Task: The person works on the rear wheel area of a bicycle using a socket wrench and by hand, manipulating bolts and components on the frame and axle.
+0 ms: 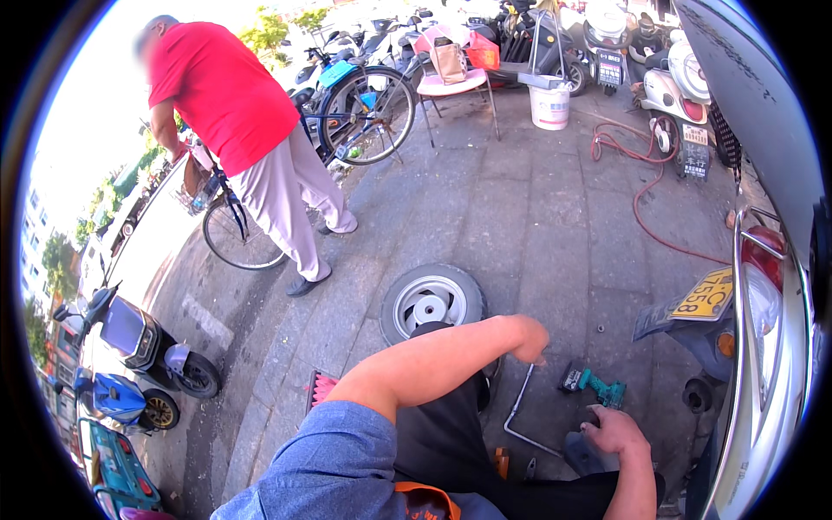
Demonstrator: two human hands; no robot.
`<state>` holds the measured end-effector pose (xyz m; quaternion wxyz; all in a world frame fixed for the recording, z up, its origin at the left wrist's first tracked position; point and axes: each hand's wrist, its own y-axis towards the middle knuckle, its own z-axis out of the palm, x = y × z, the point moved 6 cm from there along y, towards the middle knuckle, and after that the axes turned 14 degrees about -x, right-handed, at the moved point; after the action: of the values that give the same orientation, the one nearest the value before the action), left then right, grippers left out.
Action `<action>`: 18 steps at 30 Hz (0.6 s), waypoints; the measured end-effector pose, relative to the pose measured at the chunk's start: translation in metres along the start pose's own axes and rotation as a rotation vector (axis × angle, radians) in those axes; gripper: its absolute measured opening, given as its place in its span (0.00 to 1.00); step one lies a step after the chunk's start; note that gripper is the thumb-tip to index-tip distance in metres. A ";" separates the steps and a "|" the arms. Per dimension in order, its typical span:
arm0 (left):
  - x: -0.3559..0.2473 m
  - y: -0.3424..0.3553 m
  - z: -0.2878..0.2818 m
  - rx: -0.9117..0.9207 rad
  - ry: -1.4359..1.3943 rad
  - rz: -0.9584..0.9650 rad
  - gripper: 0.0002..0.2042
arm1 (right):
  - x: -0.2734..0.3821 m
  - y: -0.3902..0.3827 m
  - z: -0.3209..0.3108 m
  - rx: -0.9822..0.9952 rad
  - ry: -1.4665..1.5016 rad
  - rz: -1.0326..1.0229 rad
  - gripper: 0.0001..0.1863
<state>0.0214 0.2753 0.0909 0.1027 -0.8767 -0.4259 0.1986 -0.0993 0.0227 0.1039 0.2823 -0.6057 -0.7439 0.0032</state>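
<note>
My left arm reaches across my body, and my left hand [523, 338] hangs with its fingers pointing down, mostly hidden behind the back of the hand. Just below it is the upper end of a bent, L-shaped metal wrench [518, 399]; I cannot tell whether the hand touches it. My right hand [616, 430] is over my right knee, thumb and forefinger a little apart, nothing visible in them. A teal and black cordless power tool [598, 386] lies on the paving just beyond that hand. Left of my left hand, a wheel with a silver rim [432, 303] lies flat.
A scooter's tail with a yellow plate [704, 295] stands close on the right. A red hose [640, 204] curves over the paving. A person in a red shirt [227, 91] stands with a bicycle [238, 230]. Farther back are a pink chair [452, 82] and white bucket [549, 104].
</note>
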 end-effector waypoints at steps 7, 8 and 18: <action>0.001 -0.001 0.000 0.003 -0.001 0.004 0.25 | -0.003 0.002 0.002 0.003 0.014 0.010 0.30; 0.001 -0.001 0.000 0.002 -0.002 0.002 0.25 | -0.003 0.001 0.002 0.005 0.014 0.012 0.30; -0.002 -0.008 -0.006 0.015 -0.023 -0.014 0.25 | -0.001 -0.004 -0.004 0.004 0.027 0.002 0.31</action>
<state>0.0178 0.2788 0.0999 0.1059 -0.8704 -0.4319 0.2113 -0.1008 0.0195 0.1078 0.2936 -0.6061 -0.7392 -0.0034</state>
